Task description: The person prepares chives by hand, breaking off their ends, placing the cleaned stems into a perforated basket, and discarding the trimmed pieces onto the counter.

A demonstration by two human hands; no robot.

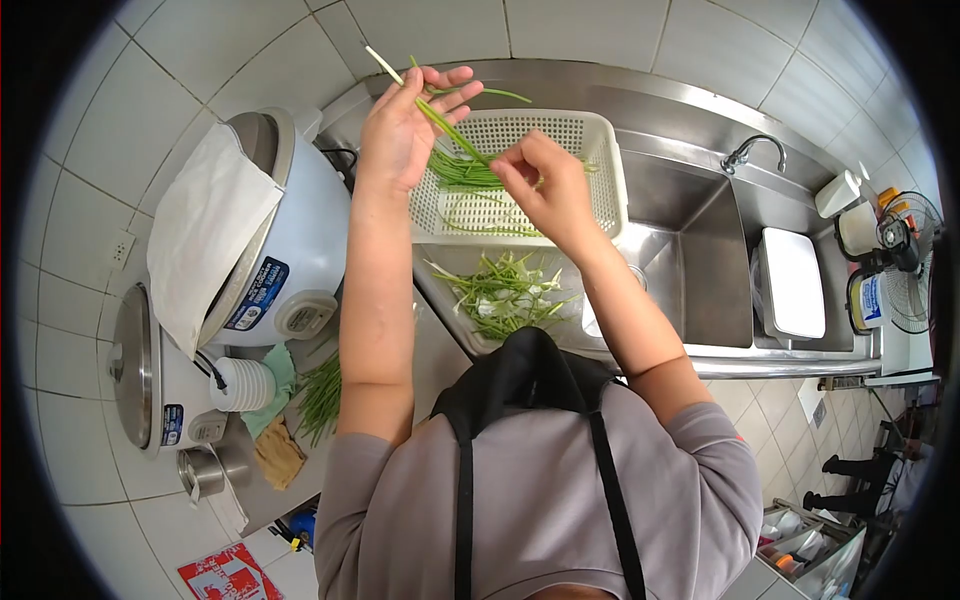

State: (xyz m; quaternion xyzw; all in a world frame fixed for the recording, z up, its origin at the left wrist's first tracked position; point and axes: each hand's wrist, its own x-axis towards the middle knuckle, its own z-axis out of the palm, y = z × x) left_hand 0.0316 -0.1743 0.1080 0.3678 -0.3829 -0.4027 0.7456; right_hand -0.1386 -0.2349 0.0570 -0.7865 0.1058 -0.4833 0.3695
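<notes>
Over the white perforated plastic basket [614, 175], clamping a slender white-and-green stalk [440, 120] between thumb and fingers of the left hand [398, 132]; pinching near its green end with the right hand [550, 185], thumb and forefinger close together. Best to steady it lightly, draw gently along its length, and stay clear of the loose green-and-white heap [508, 300] below.

Walls are faced with pale tiles [450, 28] in dark joints, with a socket [122, 248] fitted at left; the floor [783, 435] is likewise light-tiled. A stainless-steel sink [712, 270] with a curved faucet [755, 150] adjoins a metal desk [430, 345] along the wall. Lighting is bright, producing reflections on the steel; a red-and-white sign [228, 574] is noted at lower left.
</notes>
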